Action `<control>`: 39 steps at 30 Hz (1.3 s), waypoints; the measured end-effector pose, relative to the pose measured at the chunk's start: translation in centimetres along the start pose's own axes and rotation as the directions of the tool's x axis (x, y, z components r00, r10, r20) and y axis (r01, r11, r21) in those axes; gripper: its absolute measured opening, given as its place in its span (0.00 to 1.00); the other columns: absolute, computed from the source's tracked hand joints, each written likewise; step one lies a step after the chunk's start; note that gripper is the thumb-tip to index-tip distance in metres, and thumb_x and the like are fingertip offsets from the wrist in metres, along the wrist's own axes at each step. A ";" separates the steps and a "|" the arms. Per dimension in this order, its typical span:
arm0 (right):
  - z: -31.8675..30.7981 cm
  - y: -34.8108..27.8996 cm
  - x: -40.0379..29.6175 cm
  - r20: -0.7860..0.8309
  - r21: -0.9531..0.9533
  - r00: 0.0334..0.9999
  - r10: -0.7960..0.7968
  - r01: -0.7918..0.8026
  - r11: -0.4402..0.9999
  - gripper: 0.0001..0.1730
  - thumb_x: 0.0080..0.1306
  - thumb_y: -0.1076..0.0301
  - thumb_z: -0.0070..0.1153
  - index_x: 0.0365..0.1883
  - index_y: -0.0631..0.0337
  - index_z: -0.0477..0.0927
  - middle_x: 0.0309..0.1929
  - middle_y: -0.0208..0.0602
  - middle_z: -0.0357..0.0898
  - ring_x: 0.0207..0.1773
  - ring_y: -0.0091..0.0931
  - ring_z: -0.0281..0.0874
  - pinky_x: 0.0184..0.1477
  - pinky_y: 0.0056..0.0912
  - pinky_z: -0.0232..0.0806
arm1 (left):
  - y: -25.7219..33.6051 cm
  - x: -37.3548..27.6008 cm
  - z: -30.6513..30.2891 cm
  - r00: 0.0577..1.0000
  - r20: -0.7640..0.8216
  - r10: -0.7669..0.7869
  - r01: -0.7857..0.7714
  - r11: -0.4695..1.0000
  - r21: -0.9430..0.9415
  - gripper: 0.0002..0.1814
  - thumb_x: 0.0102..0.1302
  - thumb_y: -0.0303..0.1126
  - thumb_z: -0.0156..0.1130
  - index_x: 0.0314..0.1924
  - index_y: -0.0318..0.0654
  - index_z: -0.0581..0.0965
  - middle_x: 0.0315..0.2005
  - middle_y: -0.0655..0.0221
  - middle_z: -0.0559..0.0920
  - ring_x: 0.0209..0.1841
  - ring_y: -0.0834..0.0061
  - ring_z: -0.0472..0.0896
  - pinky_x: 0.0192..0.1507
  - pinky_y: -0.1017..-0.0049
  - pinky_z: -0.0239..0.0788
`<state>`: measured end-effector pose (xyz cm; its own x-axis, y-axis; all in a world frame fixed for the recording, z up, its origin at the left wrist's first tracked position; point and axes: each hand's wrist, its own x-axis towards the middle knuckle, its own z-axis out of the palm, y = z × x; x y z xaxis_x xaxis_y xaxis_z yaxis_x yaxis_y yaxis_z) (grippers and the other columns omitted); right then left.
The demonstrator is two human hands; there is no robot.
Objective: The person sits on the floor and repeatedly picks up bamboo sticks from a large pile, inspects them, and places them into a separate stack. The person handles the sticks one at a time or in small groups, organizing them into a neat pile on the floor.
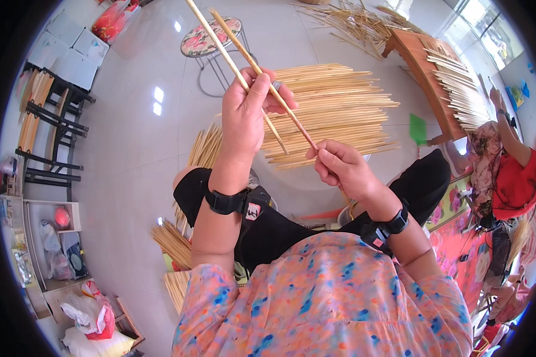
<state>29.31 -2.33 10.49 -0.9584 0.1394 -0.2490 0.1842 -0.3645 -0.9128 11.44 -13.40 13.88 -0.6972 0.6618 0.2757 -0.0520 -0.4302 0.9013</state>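
My left hand (245,111) grips two thin peeled sticks near their middles, a pale one (214,38) and a browner one (234,40). Both slant from upper left to lower right, a small gap between them at the top. The fingertips of my right hand (344,167) pinch the reddish lower end of the browner stick. The pale stick's lower end is loose, left of my right hand. Behind and below the hands, a broad layer of similar sticks (335,107) lies side by side; what supports it is mostly hidden.
More stick bundles (172,243) lie by my left leg. A round flowered stool (212,36) stands beyond my left hand. At right, a wooden table (417,67) bears sticks, with a person in red (518,183) beside it. Loose sticks (357,24) lie behind. Folded black-legged furniture (56,129) stands left.
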 end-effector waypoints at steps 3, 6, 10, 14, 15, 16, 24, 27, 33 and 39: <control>-0.1 0.5 0.1 -0.029 -0.055 0.998 -0.052 0.050 0.997 0.13 0.74 0.64 0.43 0.46 0.64 0.74 0.23 0.21 0.64 0.23 0.13 0.56 0.25 0.15 0.52 | 0.2 -0.1 -0.6 1.000 0.000 0.004 -0.004 1.000 0.019 0.13 0.74 0.38 0.45 0.44 0.36 0.71 0.30 0.59 0.81 0.29 0.67 0.84 0.32 0.75 0.77; 0.1 0.6 0.6 -0.126 -0.169 0.975 -0.183 0.161 0.972 0.11 0.73 0.68 0.45 0.47 0.66 0.74 0.22 0.21 0.65 0.23 0.13 0.58 0.26 0.15 0.54 | 0.3 -0.2 -0.5 0.999 -0.046 -0.013 0.012 1.000 -0.017 0.14 0.75 0.41 0.44 0.44 0.37 0.71 0.31 0.59 0.81 0.30 0.64 0.84 0.33 0.73 0.77; 1.5 0.5 1.2 -0.241 -0.489 0.888 -0.392 0.237 0.839 0.13 0.69 0.73 0.50 0.50 0.67 0.75 0.21 0.28 0.69 0.23 0.16 0.63 0.27 0.20 0.59 | -0.2 -0.3 -0.2 0.992 -0.096 -0.076 0.051 0.969 -0.242 0.16 0.75 0.45 0.42 0.43 0.41 0.71 0.27 0.63 0.79 0.27 0.64 0.81 0.33 0.67 0.75; 3.2 1.2 1.8 -0.212 -0.634 0.828 -0.519 0.288 0.718 0.15 0.66 0.74 0.53 0.51 0.65 0.77 0.23 0.41 0.75 0.23 0.24 0.69 0.28 0.26 0.64 | -0.6 -0.1 0.4 0.991 -0.110 -0.079 0.028 0.914 -0.406 0.13 0.75 0.45 0.42 0.39 0.44 0.67 0.21 0.68 0.75 0.18 0.72 0.74 0.24 0.72 0.70; 3.3 1.4 1.9 -0.194 -0.669 0.809 -0.555 0.304 0.678 0.15 0.66 0.74 0.53 0.51 0.65 0.77 0.25 0.43 0.76 0.23 0.26 0.70 0.28 0.27 0.65 | -0.7 -0.1 0.4 0.988 -0.130 -0.089 0.035 0.927 -0.374 0.13 0.75 0.45 0.42 0.38 0.45 0.67 0.20 0.69 0.73 0.17 0.73 0.72 0.23 0.72 0.67; 3.3 1.7 2.1 -0.175 -0.702 0.789 -0.589 0.320 0.637 0.15 0.66 0.74 0.53 0.51 0.65 0.77 0.26 0.45 0.77 0.23 0.28 0.70 0.28 0.28 0.65 | -0.6 0.0 0.5 0.984 -0.150 -0.098 0.042 0.939 -0.342 0.13 0.75 0.44 0.42 0.38 0.45 0.66 0.18 0.69 0.72 0.16 0.75 0.69 0.21 0.72 0.65; 4.1 1.0 2.3 0.111 -0.847 0.767 -0.631 0.406 0.344 0.12 0.63 0.76 0.55 0.45 0.66 0.80 0.31 0.49 0.79 0.27 0.37 0.78 0.30 0.33 0.69 | -0.5 0.1 -0.1 0.943 -0.036 -0.330 0.310 0.916 -0.254 0.13 0.74 0.45 0.46 0.35 0.45 0.68 0.17 0.74 0.67 0.13 0.82 0.60 0.17 0.77 0.56; 3.4 0.5 2.2 0.115 -0.794 0.778 -0.618 0.446 0.413 0.12 0.62 0.76 0.55 0.45 0.66 0.80 0.31 0.48 0.79 0.28 0.37 0.78 0.30 0.34 0.69 | -0.5 0.0 0.0 0.945 -0.095 -0.312 0.266 0.906 -0.328 0.13 0.74 0.44 0.46 0.35 0.44 0.69 0.18 0.72 0.70 0.14 0.80 0.65 0.18 0.77 0.59; 2.4 -1.4 1.2 0.013 -0.663 0.848 -0.530 0.404 0.630 0.13 0.66 0.76 0.50 0.48 0.65 0.79 0.25 0.35 0.75 0.23 0.23 0.70 0.28 0.23 0.64 | -0.2 0.4 -1.7 0.939 -0.060 -0.339 0.315 0.916 -0.250 0.14 0.73 0.44 0.47 0.38 0.42 0.70 0.26 0.62 0.80 0.25 0.67 0.82 0.25 0.77 0.73; 1.9 -0.9 2.8 -0.226 -0.744 0.770 -0.597 0.259 0.616 0.13 0.68 0.74 0.50 0.49 0.66 0.78 0.22 0.31 0.72 0.23 0.16 0.65 0.26 0.19 0.60 | 0.1 0.1 -0.4 0.973 -0.221 0.072 -0.112 0.979 -0.171 0.14 0.75 0.41 0.43 0.40 0.37 0.67 0.27 0.59 0.81 0.27 0.66 0.84 0.27 0.77 0.77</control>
<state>26.07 -3.37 11.26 -0.7981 0.5335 0.2801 0.0278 0.4970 -0.8673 11.08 -13.62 13.89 -0.8398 0.4770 0.2595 -0.0953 -0.5999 0.7944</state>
